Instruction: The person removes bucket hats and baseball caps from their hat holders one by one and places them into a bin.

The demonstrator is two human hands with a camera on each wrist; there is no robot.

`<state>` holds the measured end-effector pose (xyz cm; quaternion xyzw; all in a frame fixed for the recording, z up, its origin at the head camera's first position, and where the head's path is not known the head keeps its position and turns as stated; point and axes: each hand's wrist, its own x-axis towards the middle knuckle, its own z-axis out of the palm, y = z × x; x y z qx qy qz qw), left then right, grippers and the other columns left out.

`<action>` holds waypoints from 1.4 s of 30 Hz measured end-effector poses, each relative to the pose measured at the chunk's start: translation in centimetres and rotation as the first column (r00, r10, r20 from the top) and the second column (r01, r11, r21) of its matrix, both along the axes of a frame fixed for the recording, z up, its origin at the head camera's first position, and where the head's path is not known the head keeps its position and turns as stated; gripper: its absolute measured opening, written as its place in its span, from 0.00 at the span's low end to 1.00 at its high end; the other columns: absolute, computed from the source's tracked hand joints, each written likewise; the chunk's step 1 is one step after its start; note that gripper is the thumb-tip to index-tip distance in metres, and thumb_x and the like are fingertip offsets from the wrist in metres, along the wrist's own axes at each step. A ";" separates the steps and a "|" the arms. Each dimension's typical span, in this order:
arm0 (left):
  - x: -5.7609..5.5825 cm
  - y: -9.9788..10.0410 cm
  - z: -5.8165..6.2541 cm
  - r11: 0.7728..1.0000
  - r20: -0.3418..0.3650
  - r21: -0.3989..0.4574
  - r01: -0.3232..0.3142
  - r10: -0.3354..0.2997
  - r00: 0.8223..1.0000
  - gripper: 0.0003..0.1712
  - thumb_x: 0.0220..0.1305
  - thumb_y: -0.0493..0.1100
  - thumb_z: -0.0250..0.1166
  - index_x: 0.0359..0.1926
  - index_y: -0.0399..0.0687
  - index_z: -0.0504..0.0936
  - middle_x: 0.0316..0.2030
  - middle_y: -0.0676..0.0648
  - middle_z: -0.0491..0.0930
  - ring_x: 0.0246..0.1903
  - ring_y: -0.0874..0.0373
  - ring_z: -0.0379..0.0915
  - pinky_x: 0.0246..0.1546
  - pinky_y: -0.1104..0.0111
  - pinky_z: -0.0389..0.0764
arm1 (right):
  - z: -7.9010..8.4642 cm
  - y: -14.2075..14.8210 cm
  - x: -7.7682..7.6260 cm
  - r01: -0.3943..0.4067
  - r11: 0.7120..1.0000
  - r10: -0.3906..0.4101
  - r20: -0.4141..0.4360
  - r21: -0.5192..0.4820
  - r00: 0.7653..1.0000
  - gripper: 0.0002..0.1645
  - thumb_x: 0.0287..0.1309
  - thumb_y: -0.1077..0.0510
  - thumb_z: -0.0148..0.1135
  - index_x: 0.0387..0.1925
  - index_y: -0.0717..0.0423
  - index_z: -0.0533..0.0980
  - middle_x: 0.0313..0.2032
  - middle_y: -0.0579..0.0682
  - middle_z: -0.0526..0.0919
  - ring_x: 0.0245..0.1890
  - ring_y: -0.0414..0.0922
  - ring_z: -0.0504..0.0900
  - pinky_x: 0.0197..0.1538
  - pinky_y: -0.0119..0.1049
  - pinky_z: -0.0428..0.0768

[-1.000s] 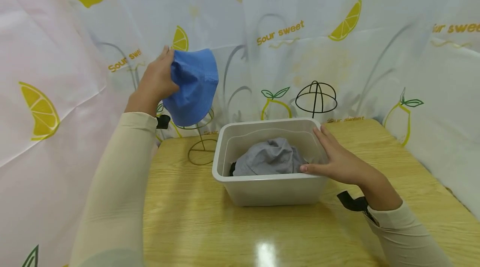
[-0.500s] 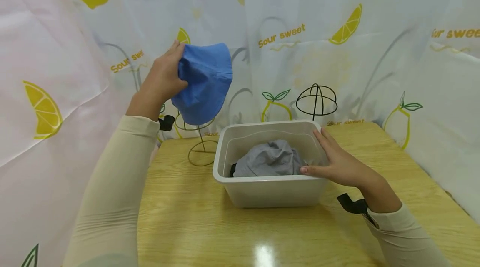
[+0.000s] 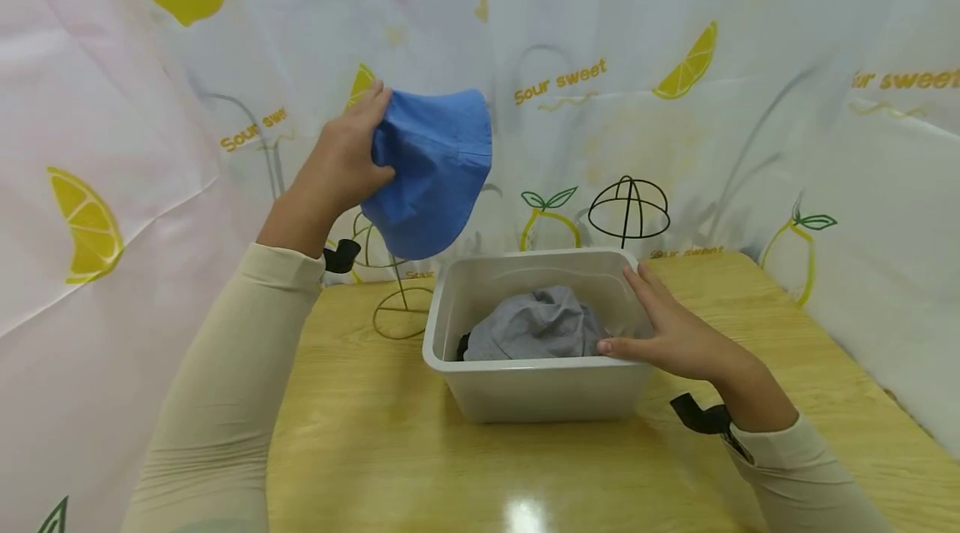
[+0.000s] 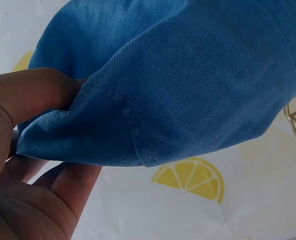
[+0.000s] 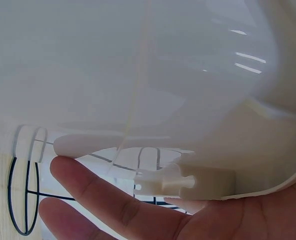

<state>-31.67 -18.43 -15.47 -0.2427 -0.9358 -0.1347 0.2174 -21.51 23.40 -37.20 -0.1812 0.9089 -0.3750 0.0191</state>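
My left hand pinches a blue bucket hat by one edge, thumb on the near side, and holds it up tilted in the air. In the left wrist view the hat's twill cloth fills much of the picture. A light grey plastic bin stands on the table. My right hand rests on the bin's right end, thumb on the front rim and fingers stretched along the side. The right wrist view shows its straight fingers by the bin's outer wall. Inside lies a crumpled grey cloth item.
A gold wire hat stand stands left of the bin, its top partly behind the blue hat. Behind the bin at right rises a black wire hat stand. Lemon-printed curtain hangs round the wooden table. Something black shows beside the grey cloth.
My left hand has carried the blue hat rightward, from over the gold stand toward the bin's left end. The right hand has kept its place on the bin. The view has tipped up slightly.
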 end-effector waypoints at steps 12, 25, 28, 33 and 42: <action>1.0 2.0 -1.0 0.995 -0.001 -0.022 0.095 -0.095 0.996 0.58 0.62 0.31 0.71 0.83 0.45 0.46 0.83 0.48 0.41 0.82 0.46 0.42 0.77 0.49 0.58 | -0.7 -0.4 -0.7 -0.003 1.000 0.003 -0.007 0.009 1.000 0.71 0.59 0.31 0.70 0.84 0.37 0.31 0.82 0.53 0.23 0.81 0.68 0.30 0.70 0.80 0.46; 1.9 3.9 -2.3 0.982 0.046 -0.024 0.188 -0.186 0.981 0.59 0.59 0.31 0.74 0.83 0.46 0.49 0.83 0.48 0.43 0.81 0.46 0.46 0.73 0.51 0.67 | -0.6 -0.5 -1.1 0.000 0.999 0.001 -0.025 0.040 1.000 0.71 0.59 0.30 0.69 0.84 0.38 0.31 0.82 0.54 0.24 0.81 0.69 0.32 0.69 0.80 0.49; 2.1 4.3 -2.6 0.979 0.053 -0.028 0.203 -0.202 0.978 0.59 0.59 0.31 0.74 0.83 0.46 0.50 0.83 0.47 0.44 0.81 0.46 0.47 0.74 0.51 0.67 | -0.5 -0.5 -1.2 0.000 0.999 0.001 -0.029 0.044 1.000 0.71 0.60 0.30 0.69 0.84 0.37 0.31 0.82 0.54 0.24 0.81 0.69 0.32 0.69 0.80 0.49; 2.6 4.9 -2.9 0.969 0.067 -0.032 0.243 -0.241 0.968 0.58 0.59 0.30 0.73 0.83 0.44 0.50 0.83 0.47 0.44 0.81 0.46 0.47 0.73 0.51 0.68 | -0.5 -0.5 -1.3 -0.003 0.999 0.004 -0.028 0.040 1.000 0.70 0.59 0.30 0.69 0.83 0.36 0.30 0.82 0.53 0.23 0.81 0.68 0.31 0.69 0.80 0.49; 3.3 6.2 -3.6 0.956 0.121 -0.057 0.288 -0.280 0.952 0.57 0.59 0.31 0.75 0.83 0.43 0.51 0.83 0.46 0.45 0.81 0.47 0.47 0.74 0.54 0.67 | -0.5 -0.4 -1.3 -0.003 0.999 0.005 -0.030 0.041 1.000 0.70 0.59 0.29 0.69 0.83 0.35 0.30 0.82 0.53 0.24 0.81 0.68 0.31 0.69 0.80 0.49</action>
